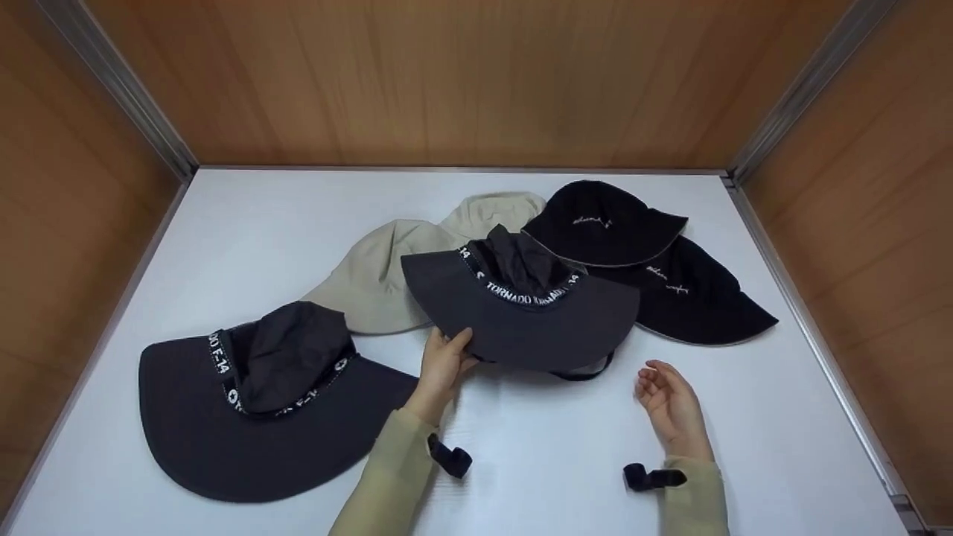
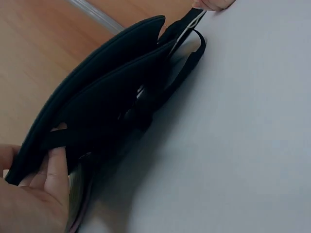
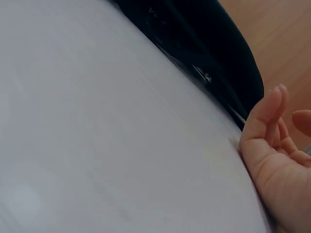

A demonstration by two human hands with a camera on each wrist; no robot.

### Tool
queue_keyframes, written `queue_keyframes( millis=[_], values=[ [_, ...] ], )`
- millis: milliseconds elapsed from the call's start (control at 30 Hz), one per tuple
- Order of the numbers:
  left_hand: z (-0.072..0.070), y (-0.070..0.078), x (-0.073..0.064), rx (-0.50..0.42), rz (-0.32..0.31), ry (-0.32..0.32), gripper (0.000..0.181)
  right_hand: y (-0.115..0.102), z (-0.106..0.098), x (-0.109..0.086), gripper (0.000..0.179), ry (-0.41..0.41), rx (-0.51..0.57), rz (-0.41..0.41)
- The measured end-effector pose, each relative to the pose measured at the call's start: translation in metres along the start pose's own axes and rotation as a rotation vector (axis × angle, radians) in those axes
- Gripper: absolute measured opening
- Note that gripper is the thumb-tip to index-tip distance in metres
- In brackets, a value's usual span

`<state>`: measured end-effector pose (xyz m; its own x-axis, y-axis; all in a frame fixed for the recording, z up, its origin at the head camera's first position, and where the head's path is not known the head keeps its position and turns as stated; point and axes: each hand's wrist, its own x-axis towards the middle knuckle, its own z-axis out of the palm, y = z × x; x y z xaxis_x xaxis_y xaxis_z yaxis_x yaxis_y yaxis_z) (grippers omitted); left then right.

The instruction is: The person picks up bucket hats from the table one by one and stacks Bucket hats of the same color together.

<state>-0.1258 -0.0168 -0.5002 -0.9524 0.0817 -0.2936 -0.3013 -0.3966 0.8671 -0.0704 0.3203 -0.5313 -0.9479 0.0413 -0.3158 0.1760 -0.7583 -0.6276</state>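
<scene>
My left hand [image 1: 444, 365] pinches the near-left edge of the brim of a dark grey wide-brimmed hat [image 1: 551, 335], thumb on top. White "TORNADO" lettering runs along its inner band, and its crumpled crown lies toward the back. A black strap [image 1: 588, 372] hangs below the brim; in the left wrist view the strap [image 2: 180, 87] loops under the hat and crosses my fingers [image 2: 57, 170]. My right hand [image 1: 674, 409] is apart from the hat, to its lower right, with fingers loosely bent and nothing in them.
Another dark grey hat [image 1: 283, 454] lies at the left front. Behind the held hat are two beige bucket hats [image 1: 383, 275], overlapping. Two black bucket hats [image 1: 603, 223] with white script overlap at the right. Wooden panels [image 1: 461, 82] enclose the white table [image 1: 551, 476] at back and sides.
</scene>
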Motion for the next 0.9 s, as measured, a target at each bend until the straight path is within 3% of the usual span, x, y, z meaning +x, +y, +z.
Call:
queue_keyframes(
  millis=[267, 433, 567, 667, 767, 900],
  values=[
    [0.003, 0.025, -0.019, -0.021, 0.099, -0.051, 0.042, -0.006, 0.012, 0.003, 0.032, 0.068, -0.055, 0.062],
    [0.003, 0.040, -0.034, -0.035, 0.133, -0.083, 0.041, -0.009, 0.021, 0.006, 0.033, 0.040, -0.121, 0.072],
    [0.004, 0.050, -0.043, -0.027, 0.140, -0.116, 0.040, -0.012, 0.031, 0.008, 0.026, 0.033, -0.217, 0.023],
    [0.003, 0.054, -0.048, -0.025, 0.141, -0.148, 0.040, -0.019, 0.041, 0.010, 0.015, 0.041, -0.354, -0.051],
    [0.001, 0.057, -0.049, -0.045, 0.135, -0.161, 0.041, -0.028, 0.048, 0.013, 0.011, -0.014, -0.405, -0.106],
    [-0.006, 0.055, -0.048, -0.062, 0.125, -0.156, 0.041, -0.032, 0.053, 0.015, 0.026, -0.167, -0.335, -0.093]
  ],
)
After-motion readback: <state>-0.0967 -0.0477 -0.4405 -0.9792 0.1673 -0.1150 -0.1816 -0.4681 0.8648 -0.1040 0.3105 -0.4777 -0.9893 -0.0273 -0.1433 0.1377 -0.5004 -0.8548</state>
